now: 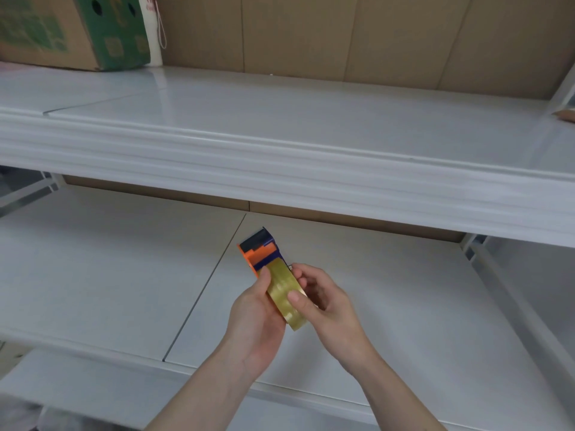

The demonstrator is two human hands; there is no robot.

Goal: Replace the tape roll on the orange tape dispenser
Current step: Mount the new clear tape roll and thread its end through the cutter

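The tape roll [284, 293] sits in the orange tape dispenser [259, 255], held in the air above the lower shelf [404, 306], just right of the seam between its two panels. The roll is yellowish and translucent and shows its curved outer face to the camera. Whether it is fully seated on the hub cannot be determined; the hub is hidden behind the roll.

The dispenser's long axis runs from the dark front end, up and away from the person, back toward the wrists. The roll occupies the near end of that axis, between the two hands.

The left hand [255, 318] grasps the dispenser from the left side, its thumb lying along the roll's left edge. The right hand [323, 303] grasps the roll from the right: the thumb presses on the curved face and the fingers [303, 270] curl over its far rim. Both hands are in contact with the roll; the right hand has the fuller hold.

Judgement: the coming move turns on the roll's axle direction, which runs left to right, across the dispenser. The right hand is placed to slide the roll along it.

The upper shelf [280, 126] carries a cardboard box [71, 29] at far left.
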